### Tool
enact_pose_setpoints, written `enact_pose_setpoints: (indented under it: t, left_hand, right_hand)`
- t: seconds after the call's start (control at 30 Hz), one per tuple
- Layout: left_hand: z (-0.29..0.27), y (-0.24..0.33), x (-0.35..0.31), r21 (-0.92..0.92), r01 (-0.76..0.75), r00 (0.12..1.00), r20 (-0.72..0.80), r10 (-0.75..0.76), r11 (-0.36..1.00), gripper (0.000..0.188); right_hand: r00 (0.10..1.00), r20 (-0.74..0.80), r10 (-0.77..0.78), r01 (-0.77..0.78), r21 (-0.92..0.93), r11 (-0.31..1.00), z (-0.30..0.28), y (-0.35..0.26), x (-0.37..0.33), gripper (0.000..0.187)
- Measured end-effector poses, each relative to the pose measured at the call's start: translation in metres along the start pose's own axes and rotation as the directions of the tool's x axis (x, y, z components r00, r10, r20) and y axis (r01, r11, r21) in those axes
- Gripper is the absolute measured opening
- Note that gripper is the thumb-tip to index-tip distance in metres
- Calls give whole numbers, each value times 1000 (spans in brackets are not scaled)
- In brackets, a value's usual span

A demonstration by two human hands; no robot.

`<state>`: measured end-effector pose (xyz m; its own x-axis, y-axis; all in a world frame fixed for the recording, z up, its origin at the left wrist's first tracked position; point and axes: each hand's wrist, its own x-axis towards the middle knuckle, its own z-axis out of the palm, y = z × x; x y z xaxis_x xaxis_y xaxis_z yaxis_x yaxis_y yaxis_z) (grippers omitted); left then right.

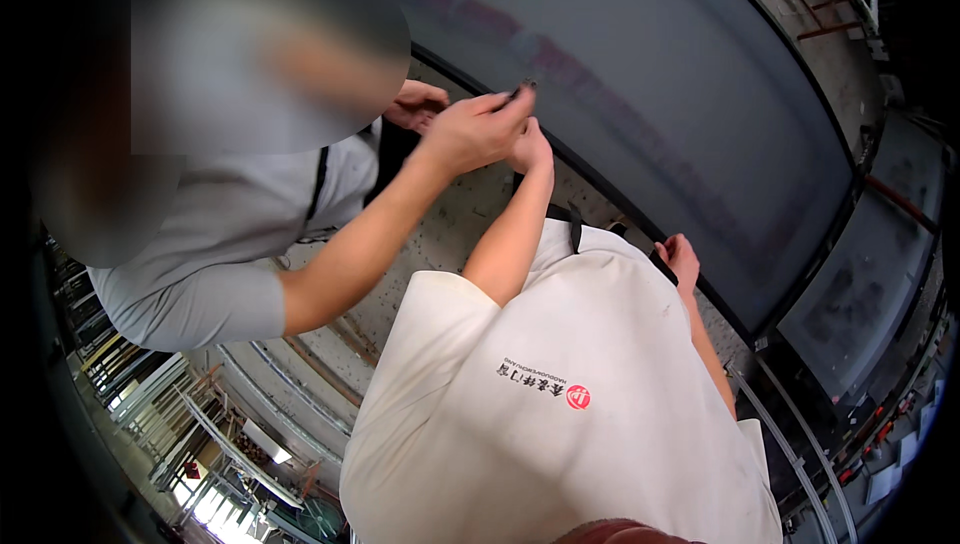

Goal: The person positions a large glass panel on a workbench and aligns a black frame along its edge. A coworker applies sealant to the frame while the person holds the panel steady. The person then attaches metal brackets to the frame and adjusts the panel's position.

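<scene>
a dark table [690, 54] fills the background; by its edge a co-worker's hand [473, 132] holds a small thing [527, 87], left hand [532, 148] beside, right hand [683, 262] farther along, both grips unclear; loose fingers could drop it

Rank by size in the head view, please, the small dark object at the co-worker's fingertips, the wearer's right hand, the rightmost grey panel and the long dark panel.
Largest: long dark panel
Rightmost grey panel
Right hand
Smallest: small dark object
</scene>
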<state>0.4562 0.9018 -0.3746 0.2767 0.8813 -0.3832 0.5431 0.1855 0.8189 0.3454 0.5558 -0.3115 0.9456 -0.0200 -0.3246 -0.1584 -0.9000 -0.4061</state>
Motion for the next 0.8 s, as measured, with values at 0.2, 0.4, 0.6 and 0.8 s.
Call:
enact_pose_setpoints:
  t: [0.2,0.4,0.6,0.8]
  left_hand:
    - [18,113,33,-55,-484,-484,848,215,-873,17]
    - [37,123,34,-44,82,-285,956,-65,-996,16]
    - [29,125,24,398,-327,-121,882,456,-857,18]
    - [19,-61,-88,-249,-305,934,112,341,919,29]
  right_hand:
    - [949,-106,-298,278,-165,946,11,22,-2,25]
    - [936,-14,-352,342,-210,916,-3,37,-3,28]
    - [923,5,-384,382,-115,917,-10,40,0,26]
    - [884,63,-463,467,-80,881,-14,48,6,24]
